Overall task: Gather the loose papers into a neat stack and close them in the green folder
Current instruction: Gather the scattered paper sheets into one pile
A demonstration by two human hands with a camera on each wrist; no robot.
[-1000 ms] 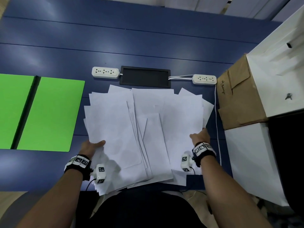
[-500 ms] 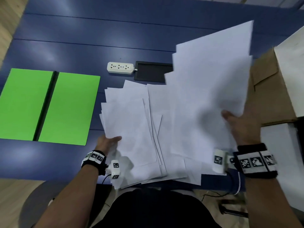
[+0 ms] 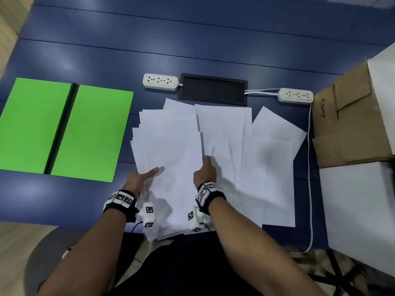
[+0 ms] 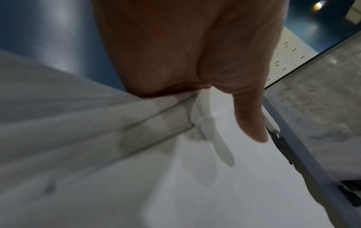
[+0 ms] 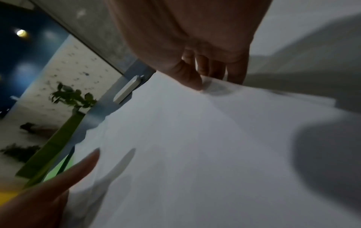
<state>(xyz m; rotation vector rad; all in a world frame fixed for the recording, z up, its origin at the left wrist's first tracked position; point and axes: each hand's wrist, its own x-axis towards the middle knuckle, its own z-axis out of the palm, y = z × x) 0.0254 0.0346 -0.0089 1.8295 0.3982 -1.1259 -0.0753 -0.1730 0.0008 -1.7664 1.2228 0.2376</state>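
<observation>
The green folder [image 3: 89,135] lies open and flat on the left of the blue table [image 3: 192,50]. White papers are spread out in the middle. My left hand [image 3: 147,175] grips the near left edge of the left pile [image 3: 171,150], thumb on top and fingers underneath. My right hand [image 3: 205,167] pinches that same pile's right edge. In the right wrist view its thumb [image 5: 191,80] presses on the top sheet [image 5: 195,138] and the fingers curl below. Several loose sheets [image 3: 269,167] lie flat to the right, untouched. In the left wrist view my thumb [image 4: 252,120] lies on fanned paper edges [image 4: 136,123].
Two white power strips [image 3: 160,81] [image 3: 296,95] flank a black cable hatch [image 3: 213,89] behind the papers. A cardboard box [image 3: 350,124] and white boxes [image 3: 359,210] stand at the right. A white cable [image 3: 309,167] runs along the papers' right side.
Half a second ago my right hand held a bunch of sheets lifted high on the right. It has come down and left and now holds the left pile's right edge. The left hand kept its grip.
</observation>
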